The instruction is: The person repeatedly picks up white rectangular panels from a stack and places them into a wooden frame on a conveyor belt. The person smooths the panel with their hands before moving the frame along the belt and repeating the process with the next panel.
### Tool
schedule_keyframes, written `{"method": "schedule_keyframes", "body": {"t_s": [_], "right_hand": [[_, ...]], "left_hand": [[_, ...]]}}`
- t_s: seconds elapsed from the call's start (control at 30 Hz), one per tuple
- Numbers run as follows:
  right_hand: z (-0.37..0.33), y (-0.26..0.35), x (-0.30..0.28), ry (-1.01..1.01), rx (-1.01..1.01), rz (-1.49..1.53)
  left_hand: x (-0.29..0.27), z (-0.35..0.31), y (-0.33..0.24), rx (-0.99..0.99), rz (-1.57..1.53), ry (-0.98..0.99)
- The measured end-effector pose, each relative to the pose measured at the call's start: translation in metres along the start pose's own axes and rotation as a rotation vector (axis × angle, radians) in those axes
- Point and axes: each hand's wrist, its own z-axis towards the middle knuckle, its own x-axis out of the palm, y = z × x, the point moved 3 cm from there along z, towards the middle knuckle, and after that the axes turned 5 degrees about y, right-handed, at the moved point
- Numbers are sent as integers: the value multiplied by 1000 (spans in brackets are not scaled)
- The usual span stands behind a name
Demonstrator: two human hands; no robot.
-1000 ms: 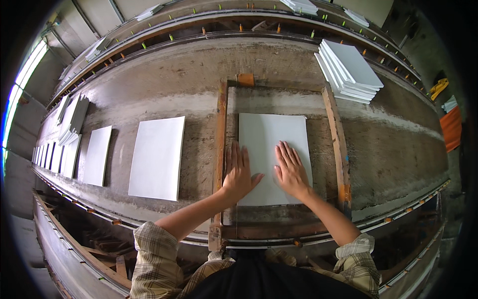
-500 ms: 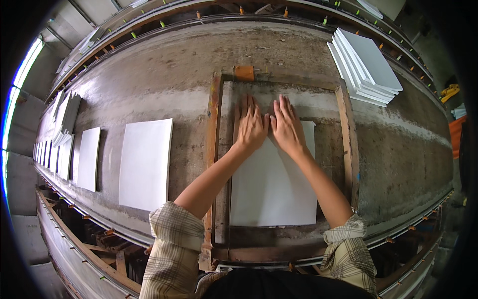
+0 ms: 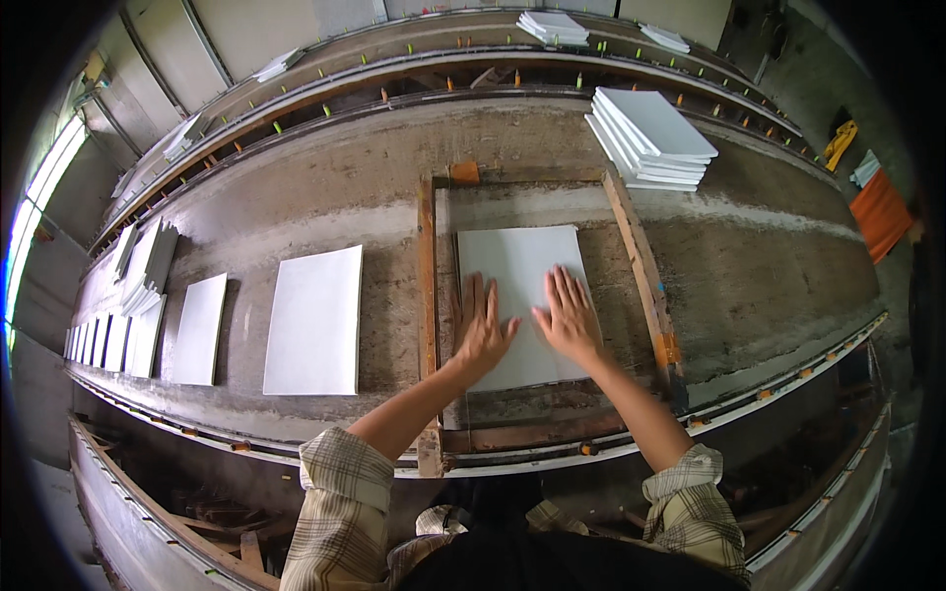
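Observation:
A white rectangular sheet (image 3: 522, 258) lies flat on the long worn table, inside a wooden frame (image 3: 639, 258). My left hand (image 3: 483, 323) rests palm down at the sheet's left edge, fingers stretched out and a little apart. Across from it, my right hand (image 3: 569, 317) lies flat near the right edge, thumb out toward the left one. Neither hand grips anything. An orange patch (image 3: 464, 173) covers the frame's far left corner. To the left of the frame lies another white sheet (image 3: 313, 320).
A fanned stack of white sheets (image 3: 654, 138) sits at the far right of the table. More sheets (image 3: 202, 328) form a row toward the left, beside a leaning stack (image 3: 148, 261). Small orange and green pegs (image 3: 517, 79) line the table's far rail. Orange cloth (image 3: 884, 219) hangs at right.
Both hands have slid back toward me over the sheet, from its far edge to its middle. The view has shifted, showing more of the far tables.

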Motion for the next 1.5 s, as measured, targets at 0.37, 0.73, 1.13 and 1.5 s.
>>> {"method": "schedule_keyframes", "body": {"t_s": [0.37,0.73,1.13,1.5], "right_hand": [[-36,25,-24,214,-225,41],[65,-42,10,113,-137,54],[67,-61,19,-98,94,-17],[-48,9,-42,354,-322,9]], "left_hand": [[-21,-31,-35,47,222,236],[2,78,-2,-152,194,254],[14,75,7,-215,126,15],[-26,-27,-39,124,181,411]]}}
